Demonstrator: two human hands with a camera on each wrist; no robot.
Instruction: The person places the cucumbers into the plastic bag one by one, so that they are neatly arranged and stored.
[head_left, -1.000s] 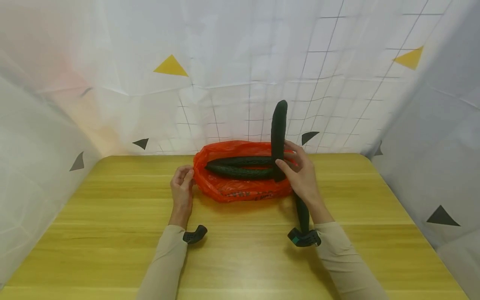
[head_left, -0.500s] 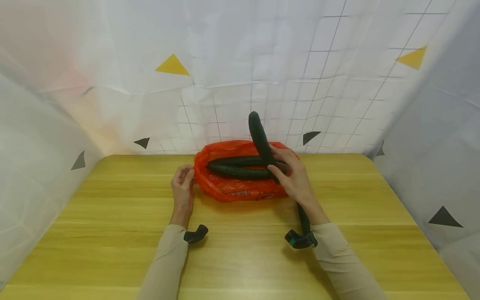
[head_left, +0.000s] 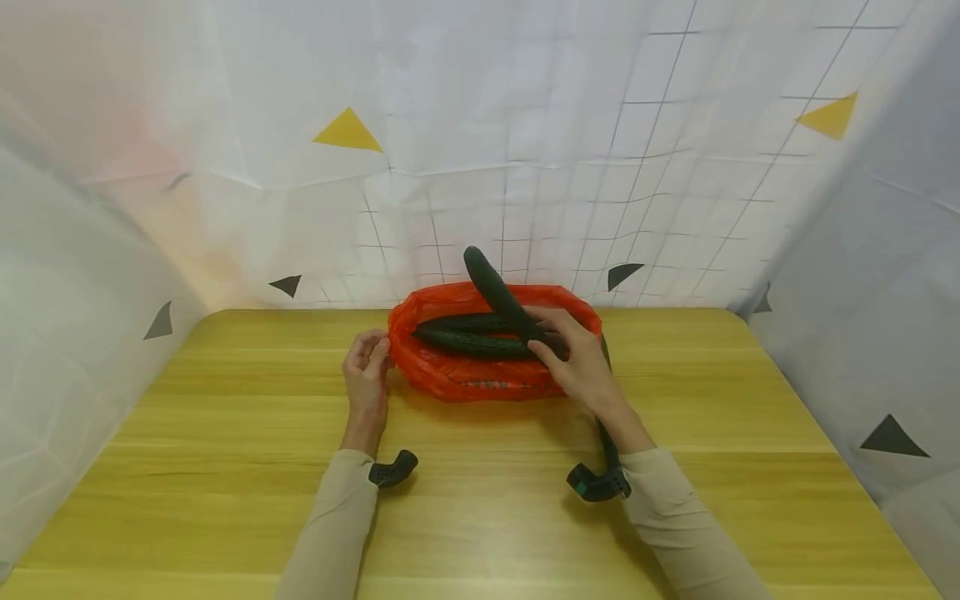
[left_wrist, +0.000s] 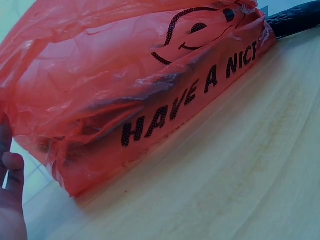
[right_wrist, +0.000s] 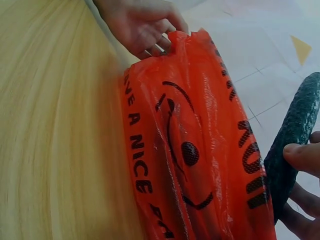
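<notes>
from the head view, the right hand has its thumb and fingers curled round a long, dark green, bumpy cucumber, pinching it near its lower end; the rest of it slants up and away to the left of those fingers, over the open mouth of a red plastic bag. two more cucumbers of the same dark colour lie flat inside the bag, just beyond and to the left of the right fingertips, so three cucumbers are counted in all. there is one bag, thin and crinkled, lying on a yellow wooden table. the left hand pinches the bag's left edge with its fingers bent close together. both forearms wear beige sleeves.

in the left wrist view, the bag fills the picture, its black print reading "have a nice" under a smiling face. the left fingers show only at the left border, against the plastic. a dark cucumber end pokes out at the far corner.

in the right wrist view, the right fingers clasp the held cucumber just beside the bag, and the left hand grips the bag's far rim.
</notes>
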